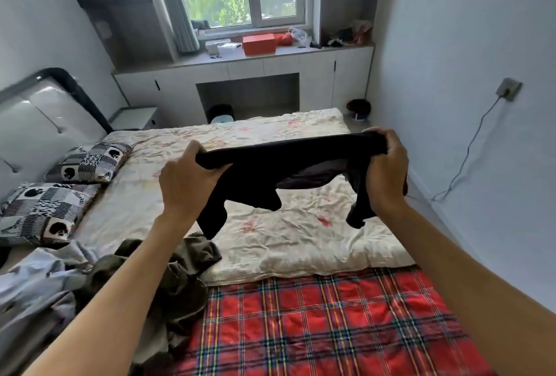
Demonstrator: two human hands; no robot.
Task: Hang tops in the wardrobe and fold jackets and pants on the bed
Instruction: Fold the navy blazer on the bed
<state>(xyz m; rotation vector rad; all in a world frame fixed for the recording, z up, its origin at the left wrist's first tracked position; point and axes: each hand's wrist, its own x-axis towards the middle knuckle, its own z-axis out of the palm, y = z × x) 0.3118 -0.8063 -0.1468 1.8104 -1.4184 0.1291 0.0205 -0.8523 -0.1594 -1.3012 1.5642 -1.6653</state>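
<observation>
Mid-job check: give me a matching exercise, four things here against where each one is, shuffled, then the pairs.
1 black cloth garment
2 crumpled olive-green garment
3 orange rectangular box
4 red plaid blanket

A on the window ledge
B gripped by left hand and right hand
C covering the bed's near end
D heaped on the bed's left side

Pairs: 1-B, 2-D, 3-A, 4-C

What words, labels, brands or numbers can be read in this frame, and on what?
None can be read.
On the orange box on the window ledge: no lettering shows.
On the white boxes beside it: too small and blurred to tell.
On the patterned pillows: black-and-white prints, no words.
On the black garment held by the left hand and right hand: no label shows.
</observation>
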